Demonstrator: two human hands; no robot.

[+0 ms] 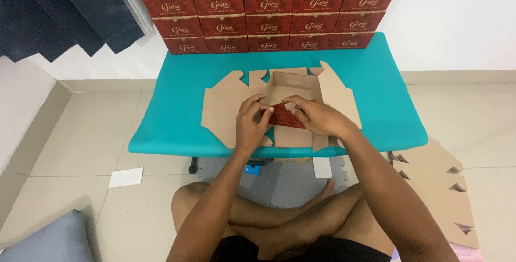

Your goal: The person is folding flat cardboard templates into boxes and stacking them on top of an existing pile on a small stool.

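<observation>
The low table with the teal cover [371, 79] fills most of what I see, and against the white wall at its far edge stands a stack of finished dark red boxes [266, 9], 4 rows showing. Spread flat on the teal cover is the brown die-cut cardboard box blank [226, 108], its middle section already raised into a shallow tray with the far wall standing and wings lying out to both sides. More flat brown cardboard blanks [443, 186] lie on the tiled floor to my right, and a small white slip of paper [126, 177] lies to my left. At the near end of the tray I have the dark red printed flap [284, 115] pinched from both sides: my left hand [250, 125] closes its fingertips on the flap's left edge, my right hand [317, 118] closes thumb and fingers on its right part, both grips tight on the card. The flap is tilted, not yet seated. I judge that uneven pressure from my 2 hands could crease it off its score line, or let the loose wings spring back.
</observation>
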